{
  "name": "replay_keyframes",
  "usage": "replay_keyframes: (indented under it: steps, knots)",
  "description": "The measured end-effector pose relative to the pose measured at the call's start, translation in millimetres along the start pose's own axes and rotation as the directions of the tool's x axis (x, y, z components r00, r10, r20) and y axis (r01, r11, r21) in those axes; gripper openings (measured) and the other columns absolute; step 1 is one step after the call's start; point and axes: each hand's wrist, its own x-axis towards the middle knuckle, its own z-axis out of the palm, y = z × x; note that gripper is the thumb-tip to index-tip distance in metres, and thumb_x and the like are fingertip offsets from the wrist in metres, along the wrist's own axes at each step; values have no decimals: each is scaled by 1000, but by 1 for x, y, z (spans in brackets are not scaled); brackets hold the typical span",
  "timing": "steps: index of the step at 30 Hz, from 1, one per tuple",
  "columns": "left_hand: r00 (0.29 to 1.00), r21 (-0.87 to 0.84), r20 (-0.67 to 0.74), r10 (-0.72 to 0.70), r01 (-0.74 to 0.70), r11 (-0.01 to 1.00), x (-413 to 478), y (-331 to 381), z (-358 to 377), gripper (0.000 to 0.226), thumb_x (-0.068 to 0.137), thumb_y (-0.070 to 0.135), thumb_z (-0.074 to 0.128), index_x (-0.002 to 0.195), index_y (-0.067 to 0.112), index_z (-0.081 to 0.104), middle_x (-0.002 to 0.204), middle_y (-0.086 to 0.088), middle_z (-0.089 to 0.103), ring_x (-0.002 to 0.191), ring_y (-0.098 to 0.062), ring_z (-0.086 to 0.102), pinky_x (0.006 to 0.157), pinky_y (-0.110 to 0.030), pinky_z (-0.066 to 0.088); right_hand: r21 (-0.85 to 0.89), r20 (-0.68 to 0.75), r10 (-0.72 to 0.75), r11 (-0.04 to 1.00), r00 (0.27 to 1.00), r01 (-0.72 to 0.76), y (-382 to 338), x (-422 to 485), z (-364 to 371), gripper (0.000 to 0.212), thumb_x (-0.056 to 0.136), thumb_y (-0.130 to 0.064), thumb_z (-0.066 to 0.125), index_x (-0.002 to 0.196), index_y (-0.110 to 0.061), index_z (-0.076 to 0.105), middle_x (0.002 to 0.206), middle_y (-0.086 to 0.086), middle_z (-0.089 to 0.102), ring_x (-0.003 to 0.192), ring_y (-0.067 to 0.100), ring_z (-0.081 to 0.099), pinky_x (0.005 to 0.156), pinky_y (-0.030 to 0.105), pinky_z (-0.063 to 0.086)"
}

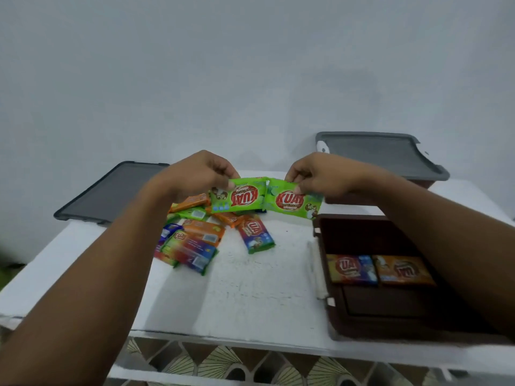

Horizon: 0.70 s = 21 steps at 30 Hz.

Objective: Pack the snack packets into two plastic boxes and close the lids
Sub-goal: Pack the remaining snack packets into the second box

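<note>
Above the white table [250, 288] my left hand [195, 174] pinches a green snack packet [237, 196] by its top edge. My right hand [320, 176] pinches a second green packet [289, 201] right beside it; their inner edges touch. Below them lies a pile of several orange, green and rainbow packets [195, 240], with one rainbow packet [256, 235] a little apart. A brown plastic box [362, 235] stands open at the right under my right forearm, with two packets [379, 270] lying flat inside.
A grey lid [108, 190] lies at the table's back left, overhanging the edge. A second brown box with a grey lid [384, 154] on it stands at the back right. A grey wall rises behind. Patterned floor tiles show below the table's front edge.
</note>
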Motion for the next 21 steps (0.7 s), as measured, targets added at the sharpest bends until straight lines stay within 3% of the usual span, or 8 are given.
replay_keyframes:
  steps: [4, 8, 12, 15, 18, 21]
  knots:
    - [997, 6, 68, 22, -23, 1000, 6, 27, 32, 15, 89, 0, 69, 96, 8, 80, 85, -5, 78, 72, -9, 66, 69, -26, 52, 122, -60, -47, 991, 997, 54, 26, -38, -26, 19, 90, -11, 70, 109, -15, 72, 97, 9, 77, 95, 30, 71, 86, 44, 55]
    - [997, -23, 66, 47, -45, 999, 12, 53, 55, 19, 89, 0, 69, 98, 12, 81, 93, -10, 79, 82, -17, 68, 82, -38, 56, 145, -82, -38, 988, 996, 50, 50, -70, -52, 22, 94, -10, 66, 114, -14, 72, 96, 3, 77, 85, 12, 72, 77, 27, 55]
    - [992, -15, 107, 63, -61, 998, 16, 81, 84, 21, 88, -1, 70, 99, 13, 81, 94, -16, 78, 79, -20, 65, 77, -37, 54, 37, -33, -16, 999, 999, 17, 87, -101, -63, 23, 94, -16, 67, 115, -22, 71, 94, -12, 74, 82, 5, 68, 72, 20, 48]
    - [985, 36, 163, 57, -63, 997, 19, 101, 111, 20, 88, 1, 72, 99, 15, 81, 90, -12, 78, 74, -14, 64, 69, -28, 52, 4, 44, 17, 1000, 999, -17, 112, -124, -64, 23, 96, -18, 65, 116, -26, 70, 90, -15, 74, 74, -4, 67, 64, 12, 45]
    - [981, 77, 189, 30, -46, 996, 23, 118, 143, 20, 87, 0, 73, 101, 12, 81, 86, -9, 78, 70, -9, 66, 64, -20, 53, 7, 129, 38, 999, 991, -40, 134, -143, -59, 21, 95, -17, 66, 113, -28, 71, 89, -11, 77, 78, 0, 70, 74, 22, 53]
    - [959, 153, 284, 9, -55, 987, 26, 128, 177, 19, 87, 1, 73, 101, 13, 80, 87, -7, 79, 69, -8, 67, 66, -22, 54, -23, 222, 61, 998, 973, -57, 155, -154, -49, 20, 94, -17, 67, 110, -27, 72, 87, -10, 77, 82, 7, 72, 82, 33, 57]
